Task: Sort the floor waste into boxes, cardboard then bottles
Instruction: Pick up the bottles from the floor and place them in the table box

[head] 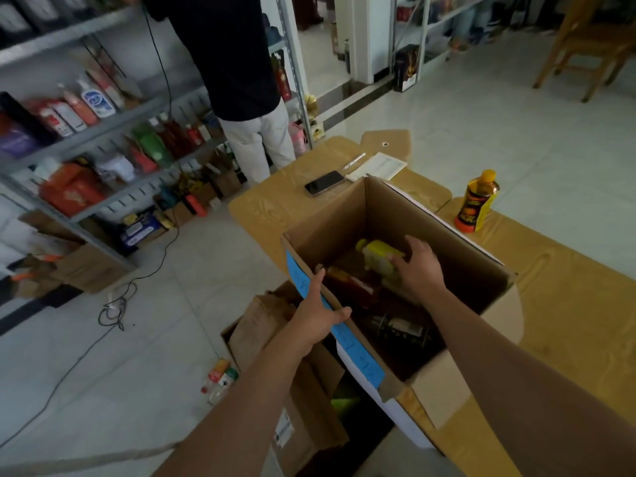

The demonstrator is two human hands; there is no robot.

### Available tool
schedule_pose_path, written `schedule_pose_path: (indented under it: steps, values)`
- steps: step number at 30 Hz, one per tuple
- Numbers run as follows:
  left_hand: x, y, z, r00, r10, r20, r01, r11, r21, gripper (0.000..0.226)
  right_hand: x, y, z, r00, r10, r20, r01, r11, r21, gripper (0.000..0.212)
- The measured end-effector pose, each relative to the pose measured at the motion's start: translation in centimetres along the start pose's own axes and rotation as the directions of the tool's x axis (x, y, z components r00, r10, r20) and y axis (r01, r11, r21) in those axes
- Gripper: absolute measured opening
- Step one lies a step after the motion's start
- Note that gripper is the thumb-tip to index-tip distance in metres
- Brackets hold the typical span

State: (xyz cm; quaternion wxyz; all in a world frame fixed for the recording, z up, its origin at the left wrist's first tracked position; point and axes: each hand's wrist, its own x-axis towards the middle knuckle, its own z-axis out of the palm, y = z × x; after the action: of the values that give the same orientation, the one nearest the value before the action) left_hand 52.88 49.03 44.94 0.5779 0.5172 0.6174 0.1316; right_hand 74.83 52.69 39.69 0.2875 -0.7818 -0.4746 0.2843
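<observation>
Head view: left hand (318, 320) grips box (447, 387) rim; right hand (418, 266) holds yellow bottle (380, 258).

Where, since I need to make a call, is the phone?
Head view: the phone lies on the table just beyond the cardboard box, left of the paper and pen.
</observation>
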Motion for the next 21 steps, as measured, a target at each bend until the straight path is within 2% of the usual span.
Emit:
schedule_pose_path:
  steps: [5, 11, 16, 18, 21]
  values:
    - [0.1, -0.1, 0.1, 1.000, 0.009, -0.012, -0.009, 1.000, -0.017, 0.090, 0.2, 0.1, 1.1, 0.994, 0.030, 0.104, -0.031, 0.999, 0.008, 0.060]
    - [-0.2, -0.1, 0.2, 1.000, 0.022, -0.013, -0.022, 1.000, 0.015, 0.088, -1.3, -1.1, 1.0, 0.998, 0.028, 0.058, -0.034, 0.994, 0.101, 0.045]
    - [-0.3, 0.0, -0.8, 0.996, 0.039, 0.085, -0.047, 0.995, 0.087, 0.095, -2.4, -3.4, 1.5, 0.993, -0.055, 0.101, 0.037, 0.984, 0.173, 0.016]
    - [-0.6, -0.2, -1.8, 0.992, 0.047, 0.114, -0.056, 0.995, 0.078, 0.093, -3.0, -4.8, 1.7, 0.991, -0.089, 0.098, 0.065, 0.972, 0.225, 0.012]
    - [-1.0, -1.1, -3.3, 0.995, 0.075, 0.067, -0.078, 0.996, 0.041, 0.081, -4.2, -6.3, 2.5, 0.990, -0.121, 0.066, 0.098, 0.958, 0.271, 0.012]
